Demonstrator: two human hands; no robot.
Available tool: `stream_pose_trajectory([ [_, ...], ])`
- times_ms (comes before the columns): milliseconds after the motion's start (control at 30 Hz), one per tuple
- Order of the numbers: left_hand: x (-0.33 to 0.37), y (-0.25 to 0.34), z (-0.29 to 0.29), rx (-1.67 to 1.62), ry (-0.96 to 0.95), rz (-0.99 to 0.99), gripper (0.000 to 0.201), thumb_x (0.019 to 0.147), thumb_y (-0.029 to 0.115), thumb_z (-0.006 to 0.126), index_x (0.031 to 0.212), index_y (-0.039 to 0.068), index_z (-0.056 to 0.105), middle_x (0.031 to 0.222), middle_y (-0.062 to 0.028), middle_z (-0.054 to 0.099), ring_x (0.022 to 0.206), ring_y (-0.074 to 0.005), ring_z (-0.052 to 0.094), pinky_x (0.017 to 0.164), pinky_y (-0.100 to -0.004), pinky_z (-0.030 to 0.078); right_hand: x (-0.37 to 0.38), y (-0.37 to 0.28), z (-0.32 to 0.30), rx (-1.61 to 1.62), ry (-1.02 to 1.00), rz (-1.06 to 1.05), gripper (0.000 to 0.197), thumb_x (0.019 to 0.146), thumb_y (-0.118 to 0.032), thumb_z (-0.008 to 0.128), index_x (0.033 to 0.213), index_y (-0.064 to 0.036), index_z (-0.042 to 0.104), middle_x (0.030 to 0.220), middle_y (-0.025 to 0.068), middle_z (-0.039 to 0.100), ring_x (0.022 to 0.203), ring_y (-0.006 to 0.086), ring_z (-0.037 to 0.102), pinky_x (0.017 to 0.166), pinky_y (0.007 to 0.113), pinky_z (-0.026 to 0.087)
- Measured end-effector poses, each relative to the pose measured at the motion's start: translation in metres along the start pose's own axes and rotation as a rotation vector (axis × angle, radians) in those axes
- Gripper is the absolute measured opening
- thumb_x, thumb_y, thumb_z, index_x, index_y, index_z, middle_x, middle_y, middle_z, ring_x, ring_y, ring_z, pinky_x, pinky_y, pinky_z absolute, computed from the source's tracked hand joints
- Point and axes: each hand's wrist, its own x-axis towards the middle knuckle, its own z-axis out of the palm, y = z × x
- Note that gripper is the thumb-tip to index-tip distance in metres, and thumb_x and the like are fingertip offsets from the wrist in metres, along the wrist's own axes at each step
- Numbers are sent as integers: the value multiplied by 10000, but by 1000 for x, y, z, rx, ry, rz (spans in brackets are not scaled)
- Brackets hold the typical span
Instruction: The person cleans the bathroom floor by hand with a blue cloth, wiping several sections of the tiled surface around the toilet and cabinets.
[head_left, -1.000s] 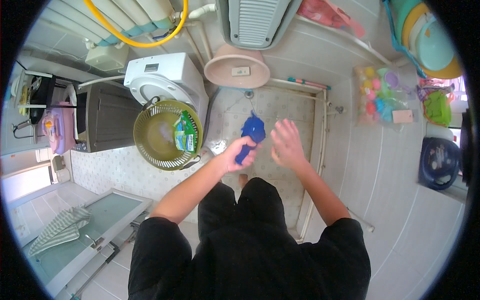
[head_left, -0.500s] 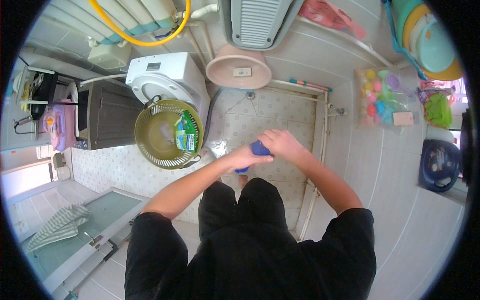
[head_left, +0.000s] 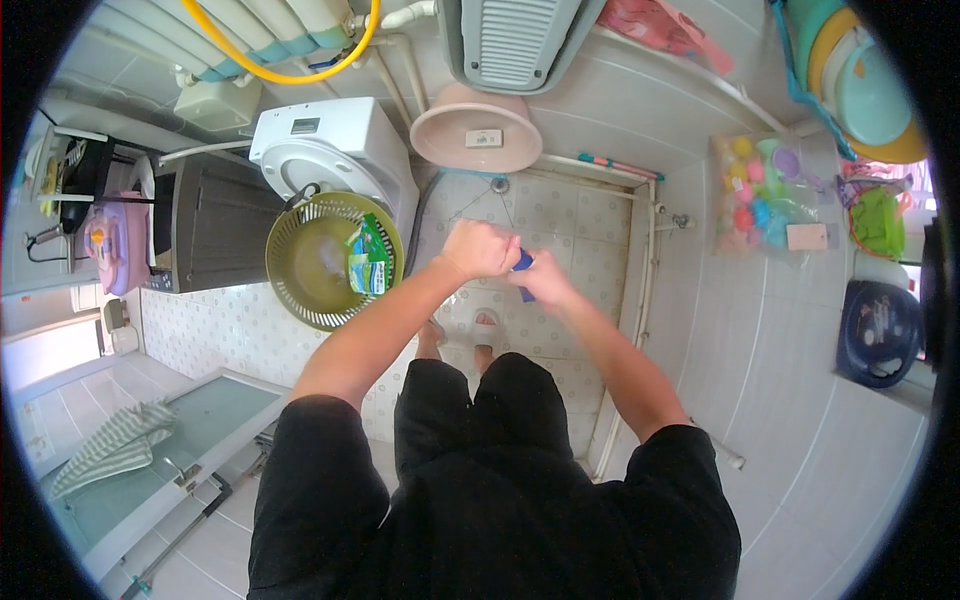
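Observation:
Both of my arms reach forward over the tiled floor. My left hand (head_left: 482,250) is closed in a fist round one end of a blue cloth (head_left: 522,261), which is bunched up small. My right hand (head_left: 543,280) grips the same cloth beside it, a little nearer to me and lower, and a short blue piece sticks out under its fingers. Most of the cloth is hidden inside the two hands. To the left stands an olive-green basket (head_left: 275,262) with slotted sides; a green and white packet (head_left: 370,265) lies in it.
A white washing machine (head_left: 385,150) stands behind the basket. A pink basin (head_left: 437,150) and a grey washboard (head_left: 515,45) are by the far wall. A floor drain (head_left: 499,185) lies ahead. Pipes (head_left: 635,330) run along the right wall, where a bag of colourful toys (head_left: 765,195) hangs.
My left hand has moved up and forward, turning over the cloth, while my right hand has dropped lower and nearer. The cloth has twisted between them. My slippered foot now shows below.

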Motion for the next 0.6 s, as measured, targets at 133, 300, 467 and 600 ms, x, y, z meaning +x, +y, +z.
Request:
stream_pose_trajectory([
  [133,2,-1,3,1,-17,31,361,956,281,564,637,148,669,633,-76,676,597,-324,679,550,-472,550,0,14,6,208,-42,84,222,780,-101,800,964,-5,720,848,-4,682,740,104,627,640,307,481],
  [300,-22,-8,-3,-88,-127,-317,436,1012,404,567,734,120,747,651,-112,678,604,-325,677,556,-454,531,13,5,20,-303,103,-195,326,785,-118,815,1080,-44,697,884,45,686,787,232,661,701,385,522],
  [467,-77,23,-42,-1178,-111,-1001,550,1050,561,601,1192,42,719,806,-2,676,621,-107,561,558,-272,439,14,-18,40,-912,248,-687,592,762,-150,828,1311,-99,612,1246,171,623,1154,421,591,973,494,509],
  [600,-171,23,-70,-1265,327,-1140,564,1012,440,734,1362,19,602,930,-27,687,706,-80,573,585,-250,445,-1,-33,117,-820,-36,-855,760,767,-127,815,1468,-117,524,1420,209,490,1304,446,475,1100,535,413],
])
